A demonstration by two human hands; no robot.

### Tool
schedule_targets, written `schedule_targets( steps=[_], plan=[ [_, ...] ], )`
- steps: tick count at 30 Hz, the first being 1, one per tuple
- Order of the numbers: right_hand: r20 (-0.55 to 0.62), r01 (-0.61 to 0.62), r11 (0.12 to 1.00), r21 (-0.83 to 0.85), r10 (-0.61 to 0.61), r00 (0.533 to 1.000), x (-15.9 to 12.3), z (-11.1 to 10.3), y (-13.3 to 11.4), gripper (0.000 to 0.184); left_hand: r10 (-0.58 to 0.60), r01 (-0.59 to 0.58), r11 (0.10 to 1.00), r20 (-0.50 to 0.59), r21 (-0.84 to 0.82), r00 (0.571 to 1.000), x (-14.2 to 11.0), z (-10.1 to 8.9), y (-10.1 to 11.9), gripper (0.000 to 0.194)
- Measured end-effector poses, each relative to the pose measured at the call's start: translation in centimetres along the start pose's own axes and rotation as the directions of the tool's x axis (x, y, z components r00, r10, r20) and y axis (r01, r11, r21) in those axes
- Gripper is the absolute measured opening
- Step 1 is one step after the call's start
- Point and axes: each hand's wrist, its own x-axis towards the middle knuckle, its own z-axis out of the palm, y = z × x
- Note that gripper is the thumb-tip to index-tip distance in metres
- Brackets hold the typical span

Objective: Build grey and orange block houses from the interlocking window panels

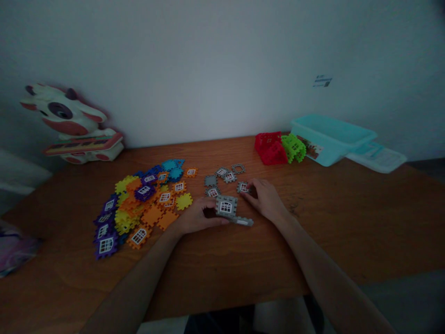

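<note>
My left hand (197, 217) grips a grey assembly of interlocking window tiles (227, 207), held upright on the wooden table (222, 260). A flat grey tile (243, 221) sticks out from its base. My right hand (264, 198) rests just right of it, fingers pinched on a loose grey window tile (243, 187). Several more grey tiles (222, 177) lie just behind the hands.
A heap of orange, yellow, purple and blue tiles (142, 204) lies to the left. Red (270, 147) and green (294, 147) tile houses stand at the back right beside a turquoise bin (330, 138) and its lid (377, 157). A cow toy (73, 125) leans against the wall.
</note>
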Motion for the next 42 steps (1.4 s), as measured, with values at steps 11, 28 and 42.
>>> schedule_targets(
  steps=[11,28,42],
  plan=[
    [0.037,0.010,1.000,-0.028,-0.009,0.999,-0.2,-0.4,-0.3,0.037,-0.041,0.038,0.997,-0.040,-0.062,0.998,-0.2,0.3,-0.9,0.028],
    [0.053,-0.027,0.994,0.107,0.021,0.998,-0.3,-0.4,0.2,0.016,-0.081,0.077,0.993,-0.044,-0.086,0.996,0.0,0.0,-0.9,0.028],
    [-0.072,-0.175,0.945,0.277,0.202,0.977,-0.3,-0.5,-0.3,0.039,-0.163,0.147,0.960,-0.045,-0.240,0.986,0.0,0.0,-1.9,0.030]
  ],
)
